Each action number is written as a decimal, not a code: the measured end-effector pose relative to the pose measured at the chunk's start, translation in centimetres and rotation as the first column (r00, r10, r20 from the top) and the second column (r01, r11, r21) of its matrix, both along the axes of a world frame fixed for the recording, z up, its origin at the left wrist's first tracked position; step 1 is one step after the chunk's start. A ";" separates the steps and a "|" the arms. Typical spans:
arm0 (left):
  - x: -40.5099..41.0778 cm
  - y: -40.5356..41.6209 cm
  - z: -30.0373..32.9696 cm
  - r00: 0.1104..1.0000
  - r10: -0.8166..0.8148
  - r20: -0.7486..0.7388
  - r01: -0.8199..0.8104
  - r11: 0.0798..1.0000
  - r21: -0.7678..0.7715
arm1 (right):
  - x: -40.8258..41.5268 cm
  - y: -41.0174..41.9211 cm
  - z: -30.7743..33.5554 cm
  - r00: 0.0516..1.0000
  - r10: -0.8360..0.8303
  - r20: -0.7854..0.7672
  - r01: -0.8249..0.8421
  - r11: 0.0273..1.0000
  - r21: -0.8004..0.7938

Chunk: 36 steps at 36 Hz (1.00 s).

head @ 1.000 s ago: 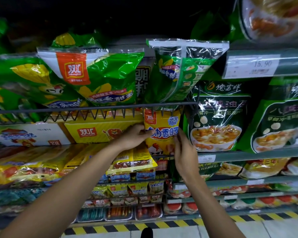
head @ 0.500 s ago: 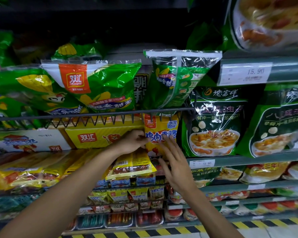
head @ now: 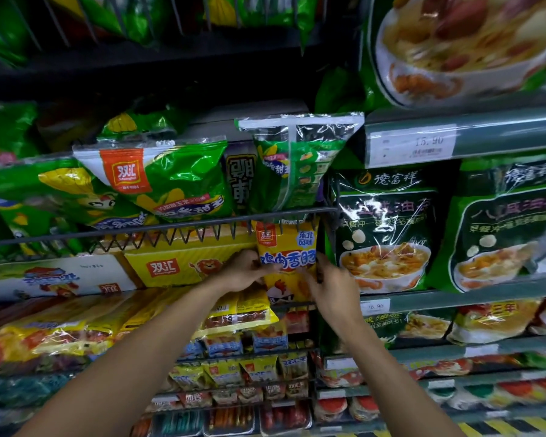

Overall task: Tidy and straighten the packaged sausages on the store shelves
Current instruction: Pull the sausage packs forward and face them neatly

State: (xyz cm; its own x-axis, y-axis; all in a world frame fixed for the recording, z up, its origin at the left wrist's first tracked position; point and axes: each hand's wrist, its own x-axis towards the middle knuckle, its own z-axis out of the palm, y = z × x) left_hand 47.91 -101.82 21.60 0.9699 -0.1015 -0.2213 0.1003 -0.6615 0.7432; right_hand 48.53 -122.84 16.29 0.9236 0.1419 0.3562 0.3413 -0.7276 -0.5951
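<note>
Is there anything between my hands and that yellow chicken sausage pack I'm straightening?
Nothing visible. The left hand grips the left edge of the yellow chicken sausage pack, and the right hand touches its right side. Only the wire shelf rail crosses above the pack's top.

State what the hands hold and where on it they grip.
Both hold the upright yellow sausage pack: the left hand pinches its left edge, the right hand grips its right edge, lower down.
</note>
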 end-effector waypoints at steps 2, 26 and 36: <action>0.1 -0.1 0.0 1.000 0.024 0.005 -0.024 1.000 0.004 | 0.4 -0.3 0.4 1.000 0.009 -0.017 -0.009 1.000 -0.021; -0.5 2.4 0.0 0.997 0.022 0.073 -0.019 0.999 -0.046 | -2.9 -0.6 -2.4 0.882 0.289 0.372 -0.289 0.956 -0.055; -0.5 1.7 -0.3 0.993 0.094 0.074 -0.100 0.992 0.075 | -1.6 -0.2 -2.7 0.882 0.417 0.218 -0.373 0.902 -0.219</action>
State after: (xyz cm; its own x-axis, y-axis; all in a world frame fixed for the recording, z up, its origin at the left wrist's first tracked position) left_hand 47.44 -100.10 21.28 0.9877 0.0088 -0.1559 0.1162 -0.7077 0.6968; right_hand 46.96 -123.04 13.55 0.6594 0.5533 0.5089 0.7435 -0.5803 -0.3324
